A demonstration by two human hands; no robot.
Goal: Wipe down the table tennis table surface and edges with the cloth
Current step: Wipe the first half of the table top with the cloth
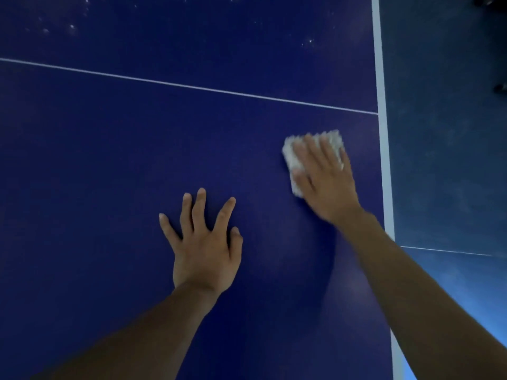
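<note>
The dark blue table tennis table (109, 160) fills most of the view. Its white edge band (384, 149) runs down the right side. A thin white centre line (192, 86) crosses it from left to right. My right hand (326, 179) lies flat with straight fingers on a white folded cloth (290, 157) and presses it onto the surface close to the right edge. The cloth shows at my fingertips and to the left of the hand. My left hand (204, 242) rests flat on the bare surface with fingers spread, to the left of the cloth and nearer to me.
Pale specks (71, 27) dot the far part of the table beyond the centre line. To the right of the edge band lies a blue floor (444, 160) with a thin white line (444, 251). Dark shapes (499, 87) sit at the top right corner.
</note>
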